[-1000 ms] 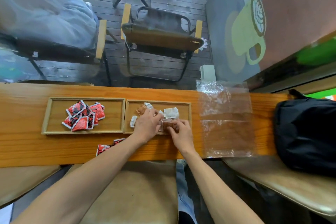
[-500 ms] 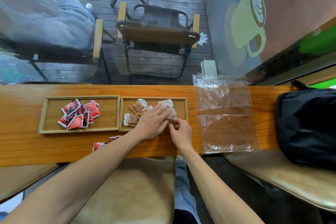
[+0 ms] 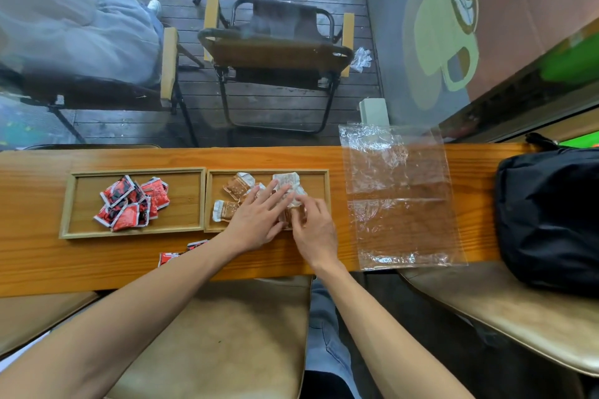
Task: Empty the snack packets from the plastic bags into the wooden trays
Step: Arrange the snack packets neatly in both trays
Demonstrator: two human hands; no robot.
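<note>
Brown snack packets [image 3: 238, 186] are heaped in the right-hand shallow rectangular wooden tray [image 3: 319, 175], which is set near the middle of the long orange-brown wooden counter [image 3: 32, 256]. The left hand [image 3: 259, 219] is laid flat on the heap with fingers straight and spread. The right hand [image 3: 316, 228] is placed beside it, fingertips bent onto a brown packet at the tray's near edge; whether it is pinched cannot be told. Red snack packets [image 3: 131, 202] are piled in the left-hand wooden tray [image 3: 73, 204], touching the first. 2 more red packets [image 3: 168, 257] are seen near the counter's front edge. Flat clear plastic bags [image 3: 398, 197] are spread toward the counter's right end, beside a black fabric bag [image 3: 547, 214].
</note>
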